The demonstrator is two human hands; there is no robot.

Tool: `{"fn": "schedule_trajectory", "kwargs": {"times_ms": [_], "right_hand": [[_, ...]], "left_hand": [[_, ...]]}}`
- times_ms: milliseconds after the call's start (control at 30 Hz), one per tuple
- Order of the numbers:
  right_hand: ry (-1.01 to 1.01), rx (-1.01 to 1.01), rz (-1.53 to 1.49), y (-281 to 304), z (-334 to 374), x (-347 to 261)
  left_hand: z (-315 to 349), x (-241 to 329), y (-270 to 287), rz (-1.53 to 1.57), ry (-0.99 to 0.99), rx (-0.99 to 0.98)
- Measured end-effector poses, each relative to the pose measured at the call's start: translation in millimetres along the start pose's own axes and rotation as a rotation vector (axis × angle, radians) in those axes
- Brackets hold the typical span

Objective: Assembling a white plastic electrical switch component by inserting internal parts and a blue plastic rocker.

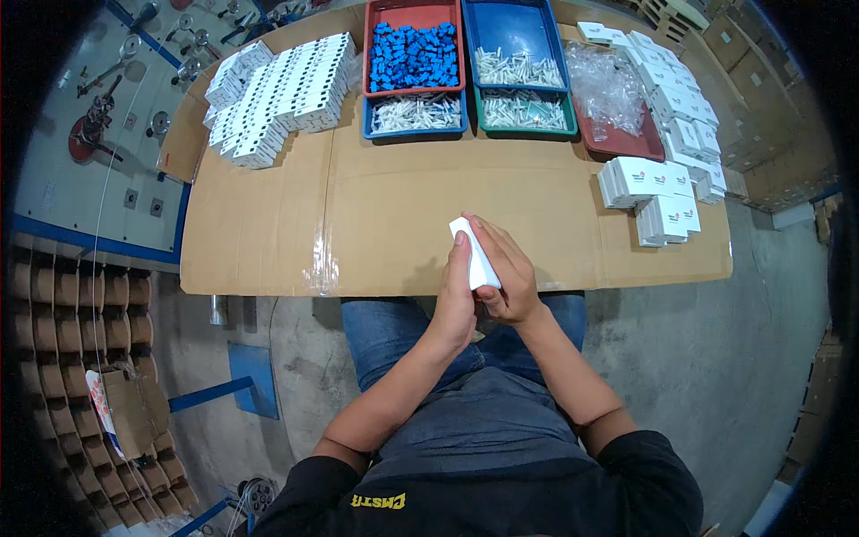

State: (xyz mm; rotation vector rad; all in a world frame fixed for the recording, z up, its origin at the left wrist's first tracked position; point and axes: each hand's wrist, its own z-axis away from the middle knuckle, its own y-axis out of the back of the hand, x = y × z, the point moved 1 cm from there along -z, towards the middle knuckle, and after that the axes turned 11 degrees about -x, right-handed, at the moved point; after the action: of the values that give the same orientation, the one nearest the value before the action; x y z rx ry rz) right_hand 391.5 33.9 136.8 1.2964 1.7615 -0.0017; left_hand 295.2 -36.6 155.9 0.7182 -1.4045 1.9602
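Note:
A small white box (476,258) is held upright on a tilt between my two hands, over the near edge of the cardboard-covered table. My left hand (457,291) presses its left side, with the thumb along the top edge. My right hand (508,273) wraps round the right side, its fingers stretched along the far end. Both hands are closed on the box. My palms hide part of it, and I cannot tell whether its flaps are folded in.
The cardboard tabletop (403,215) holds stacked white boxes (277,98) at far left and more boxes (658,197) at right. At the back are a red tray (368,54) of blue pieces, a blue tray (510,25) of white pieces, and a red-brown tray (626,146) with clear plastic bags (608,85).

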Motion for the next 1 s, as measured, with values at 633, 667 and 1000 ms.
{"fn": "schedule_trajectory", "kwargs": {"times_ms": [633, 667, 1000], "right_hand": [[0.042, 0.106, -0.026, -6, 1, 0], [0.035, 0.105, -0.033, -7, 2, -2], [0.001, 0.106, -0.106, -10, 4, -10]], "left_hand": [[-2, -6, -3, 0.05, -0.089, 0.039], [-1, -7, -2, 0.061, -0.106, 0.031], [6, -7, -2, 0.09, -0.091, 0.049]]}}
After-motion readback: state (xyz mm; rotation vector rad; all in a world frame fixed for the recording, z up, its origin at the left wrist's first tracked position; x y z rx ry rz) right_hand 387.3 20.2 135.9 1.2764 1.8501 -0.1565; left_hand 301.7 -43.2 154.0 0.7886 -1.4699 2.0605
